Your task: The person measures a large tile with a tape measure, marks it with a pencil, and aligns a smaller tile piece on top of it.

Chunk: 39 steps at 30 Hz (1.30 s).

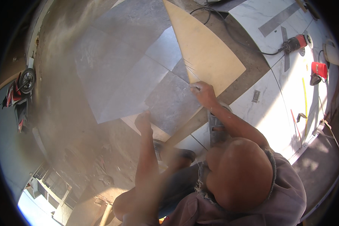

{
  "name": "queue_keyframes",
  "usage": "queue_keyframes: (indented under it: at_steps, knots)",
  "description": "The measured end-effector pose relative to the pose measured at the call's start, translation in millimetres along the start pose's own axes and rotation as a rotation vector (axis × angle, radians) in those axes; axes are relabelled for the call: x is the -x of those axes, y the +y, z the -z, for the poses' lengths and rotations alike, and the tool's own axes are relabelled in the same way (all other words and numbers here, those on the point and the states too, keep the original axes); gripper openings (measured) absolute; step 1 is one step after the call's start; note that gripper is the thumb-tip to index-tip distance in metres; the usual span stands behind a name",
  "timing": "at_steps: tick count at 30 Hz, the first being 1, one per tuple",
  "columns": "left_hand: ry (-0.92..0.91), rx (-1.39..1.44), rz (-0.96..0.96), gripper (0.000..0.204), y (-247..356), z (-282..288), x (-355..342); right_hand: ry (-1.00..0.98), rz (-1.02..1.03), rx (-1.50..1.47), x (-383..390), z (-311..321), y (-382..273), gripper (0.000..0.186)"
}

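Note:
Large grey stone-patterned tiles (113, 75) lie in front of me, with a straight joint running across them. A tan pointed sheet or tile (207, 49) adjoins their right side, with a few dark strokes near its edge. My left hand (143, 122) is closed at the near edge of the grey tile, its fingertips pinching that edge. My right hand (204, 94) is closed in a pinch where the grey tile meets the tan piece's lower tip. Whatever sits between its fingertips is too small to make out. Haze blurs the left side.
On white marble-patterned tiles (252, 113) to the right lie a red and black angle grinder (295, 43) with a cord, a red cup-like object (319, 70) and a yellow strip (305, 101). My bent knees are close below. A motorcycle (24, 84) stands far left.

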<state>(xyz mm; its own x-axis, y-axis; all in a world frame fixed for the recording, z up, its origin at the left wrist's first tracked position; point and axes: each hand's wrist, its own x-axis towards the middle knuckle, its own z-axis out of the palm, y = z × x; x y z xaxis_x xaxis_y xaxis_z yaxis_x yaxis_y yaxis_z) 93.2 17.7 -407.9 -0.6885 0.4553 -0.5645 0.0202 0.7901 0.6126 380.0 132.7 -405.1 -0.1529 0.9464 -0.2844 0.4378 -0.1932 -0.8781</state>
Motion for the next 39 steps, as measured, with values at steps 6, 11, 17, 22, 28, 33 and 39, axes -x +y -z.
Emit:
queue_keyframes:
  at_steps: [6, 11, 17, 22, 28, 33, 39]
  knots:
    - [0.003, 0.135, 0.029, 0.024, 1, 2, 4, 0.008, 0.027, 0.009, -1, -2, -1, 0.017]
    - [-0.036, 0.126, 0.037, 0.024, -2, 4, 2, -0.008, 0.039, 0.045, -1, -2, 4, 0.019]
    - [-0.081, 0.122, -0.037, 0.026, -13, 12, -4, 0.014, 0.051, 0.044, -1, -5, 2, 0.018]
    - [-0.106, 0.109, -0.004, 0.027, -5, 11, 0, 0.006, 0.021, 0.023, 0, -4, 2, 0.018]
    - [-0.113, 0.195, 0.028, 0.030, -7, 12, -2, -0.005, 0.000, 0.007, 0, -5, 1, 0.018]
    - [-0.149, 0.175, -0.022, 0.023, -14, 17, -7, 0.004, 0.005, 0.024, 0, -7, -1, 0.017]
    - [-0.068, 0.133, -0.036, 0.019, 0, 6, 3, 0.036, 0.038, 0.034, 1, -8, 2, 0.016]
